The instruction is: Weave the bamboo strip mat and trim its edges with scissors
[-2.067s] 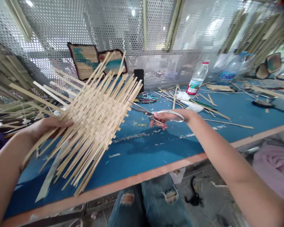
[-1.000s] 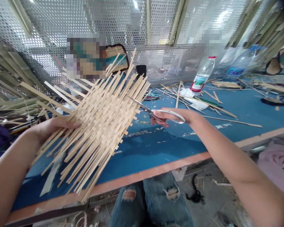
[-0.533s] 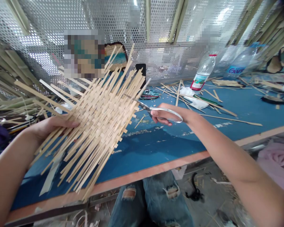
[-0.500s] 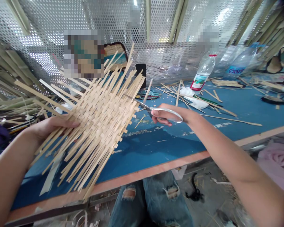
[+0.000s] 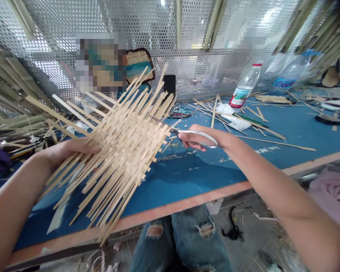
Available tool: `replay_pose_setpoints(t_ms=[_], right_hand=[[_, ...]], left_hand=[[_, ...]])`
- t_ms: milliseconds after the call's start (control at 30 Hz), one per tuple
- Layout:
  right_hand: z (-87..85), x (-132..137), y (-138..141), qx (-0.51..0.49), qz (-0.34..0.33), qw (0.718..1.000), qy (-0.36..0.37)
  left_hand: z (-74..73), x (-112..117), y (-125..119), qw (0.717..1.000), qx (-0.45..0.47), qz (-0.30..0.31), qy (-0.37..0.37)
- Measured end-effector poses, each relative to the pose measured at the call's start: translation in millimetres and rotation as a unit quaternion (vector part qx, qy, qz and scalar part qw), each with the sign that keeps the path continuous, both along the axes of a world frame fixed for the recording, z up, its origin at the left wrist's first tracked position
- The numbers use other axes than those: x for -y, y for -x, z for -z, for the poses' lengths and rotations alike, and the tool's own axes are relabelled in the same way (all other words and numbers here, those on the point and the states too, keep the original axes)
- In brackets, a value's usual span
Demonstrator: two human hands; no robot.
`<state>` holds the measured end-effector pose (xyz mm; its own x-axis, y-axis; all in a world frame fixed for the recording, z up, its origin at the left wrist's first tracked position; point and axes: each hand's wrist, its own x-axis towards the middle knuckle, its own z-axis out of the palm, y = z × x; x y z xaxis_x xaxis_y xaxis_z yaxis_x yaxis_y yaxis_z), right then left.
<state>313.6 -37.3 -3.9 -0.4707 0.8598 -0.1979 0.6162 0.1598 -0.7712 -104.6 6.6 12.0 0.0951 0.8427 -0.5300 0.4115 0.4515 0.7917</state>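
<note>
My left hand (image 5: pixel 81 146) is closed on the left edge of a woven bamboo mat (image 5: pixel 127 139), thumb on top and the other fingers hidden beneath. The mat is held tilted above the blue table. Long uncut strips stick out at its upper left, top and lower left, while short trimmed ends line its right edge. In my right hand (image 5: pixel 192 139) is a pair of scissors (image 5: pixel 202 135) with silvery looped handles. Its blades lie across the mat's upper right part, by the strips there; how far apart they are is hard to tell.
Loose bamboo strips (image 5: pixel 260 126) and crumpled white tissue (image 5: pixel 235 120) lie on the blue table (image 5: pixel 215 170). Behind stand a red-capped bottle (image 5: pixel 242 88), a large plastic bottle (image 5: pixel 290 73) and a black phone (image 5: pixel 169 85). A perforated metal screen (image 5: pixel 147 26) closes off the back.
The mat has shifted slightly right and down. A strip that stood past its upper right edge beside the blades now appears shorter and lower. The scissors moved slightly left.
</note>
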Motion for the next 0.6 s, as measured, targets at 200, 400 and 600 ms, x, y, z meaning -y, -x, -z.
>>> replay_pose_setpoints(t_ms=[200, 400, 600], right_hand=[[4.0, -2, 1, 0.002, -0.019, 0.999, 0.029], [-0.4, 0, 2, -0.005, -0.035, 0.999, 0.012], [4.4, -3, -2, -0.016, 0.009, 1.0, 0.02]], left_hand=[[3.5, -5, 0, 0.999, -0.01, 0.014, 0.032], [6.8, -19, 2, 0.995, 0.01, 0.067, 0.072], [1.9, -6, -2, 0.998, -0.004, 0.039, 0.057]])
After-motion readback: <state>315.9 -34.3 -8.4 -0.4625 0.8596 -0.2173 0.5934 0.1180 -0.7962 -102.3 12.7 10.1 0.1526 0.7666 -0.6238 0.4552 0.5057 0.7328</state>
